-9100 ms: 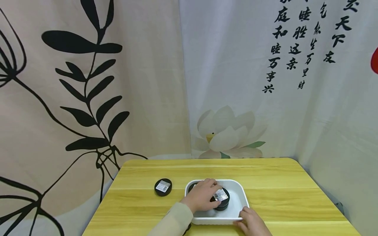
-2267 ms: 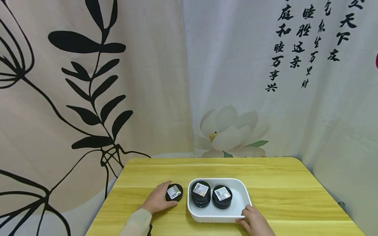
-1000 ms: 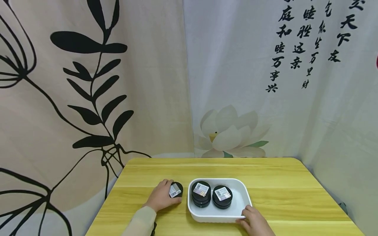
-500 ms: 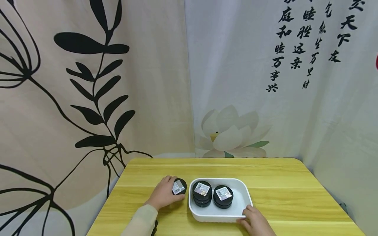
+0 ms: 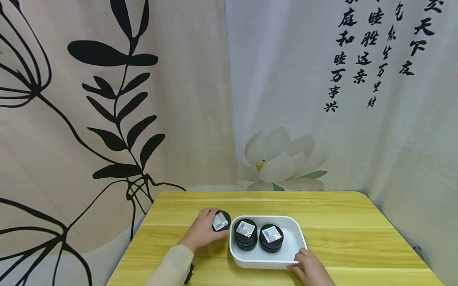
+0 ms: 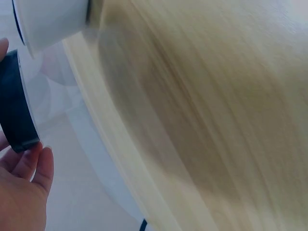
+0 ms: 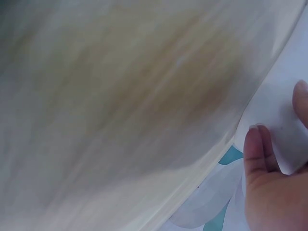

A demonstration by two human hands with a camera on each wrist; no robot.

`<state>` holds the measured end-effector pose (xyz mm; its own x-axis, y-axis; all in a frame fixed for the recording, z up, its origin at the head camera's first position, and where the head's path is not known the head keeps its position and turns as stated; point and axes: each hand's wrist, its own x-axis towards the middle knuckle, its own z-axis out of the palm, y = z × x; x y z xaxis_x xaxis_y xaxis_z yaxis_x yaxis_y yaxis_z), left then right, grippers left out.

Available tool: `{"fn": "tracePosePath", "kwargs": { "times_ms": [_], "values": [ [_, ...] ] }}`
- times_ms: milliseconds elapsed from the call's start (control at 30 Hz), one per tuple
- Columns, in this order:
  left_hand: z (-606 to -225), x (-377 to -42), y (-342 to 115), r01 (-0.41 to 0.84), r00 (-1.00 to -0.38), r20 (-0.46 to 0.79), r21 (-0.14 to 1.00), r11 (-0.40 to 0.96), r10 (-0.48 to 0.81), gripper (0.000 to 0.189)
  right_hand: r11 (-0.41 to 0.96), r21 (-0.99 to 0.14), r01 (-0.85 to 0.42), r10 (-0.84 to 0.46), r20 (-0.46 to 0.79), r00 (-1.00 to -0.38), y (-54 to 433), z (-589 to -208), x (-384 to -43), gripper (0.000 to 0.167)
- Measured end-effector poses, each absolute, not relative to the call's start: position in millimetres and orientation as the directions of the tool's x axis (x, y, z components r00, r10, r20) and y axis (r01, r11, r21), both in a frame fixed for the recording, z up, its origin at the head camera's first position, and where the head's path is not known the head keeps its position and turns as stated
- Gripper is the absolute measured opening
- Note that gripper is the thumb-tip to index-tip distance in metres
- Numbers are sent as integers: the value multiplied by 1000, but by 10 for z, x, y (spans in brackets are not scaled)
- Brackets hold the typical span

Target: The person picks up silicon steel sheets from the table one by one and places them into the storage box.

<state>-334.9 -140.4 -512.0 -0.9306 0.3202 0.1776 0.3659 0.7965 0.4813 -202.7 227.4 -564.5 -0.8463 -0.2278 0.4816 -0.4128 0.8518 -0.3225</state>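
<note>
My left hand (image 5: 204, 230) grips a flat round black container (image 5: 221, 221) with a white barcode label, raised and tilted just left of the tray. In the left wrist view, fingers hold the black container (image 6: 15, 103) by its edge, near the white tray wall (image 6: 55, 24). Two stacks of similar black containers stand in the white tray (image 5: 294, 238): a left stack (image 5: 245, 234) and a middle stack (image 5: 271, 237). My right hand (image 5: 310, 267) pinches the tray's front right rim; the right wrist view shows the right hand (image 7: 272, 187) at the white tray wall (image 7: 276, 113).
The tray stands on a yellow wood-grain table (image 5: 343, 226). Behind the table hangs a pale curtain (image 5: 193, 99) with black plant prints, a lotus and writing. Inside the tray, bare floor shows right of the stacks.
Earlier the left hand was over the tray, with a container lying on the table at left. It has since gripped that container and lifted it rightward to the tray. The right hand stays on the rim.
</note>
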Motion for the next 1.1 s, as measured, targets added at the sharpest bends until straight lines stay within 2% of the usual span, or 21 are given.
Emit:
{"fn": "tracePosePath", "kwargs": {
  "times_ms": [433,633,900,1100],
  "values": [
    [-4974,-3295,-1258,391,-920,233,529,753,314,93,848,-317,-425,-225,511,-830,2279,-5663,-2042,29],
    [-4856,-3266,-1152,415,-910,225,499,761,349,92,854,-330,-402,-213,483,-849,2274,-5653,-2047,26],
    [-4787,-3204,-1035,470,-882,237,447,761,406,96,845,-308,-437,-222,541,-811,2277,-5695,-2059,28],
    [-4798,-3190,-1004,471,-882,240,423,774,406,93,846,-321,-426,-220,517,-827,2281,-5688,-2060,27]
  ]
}}
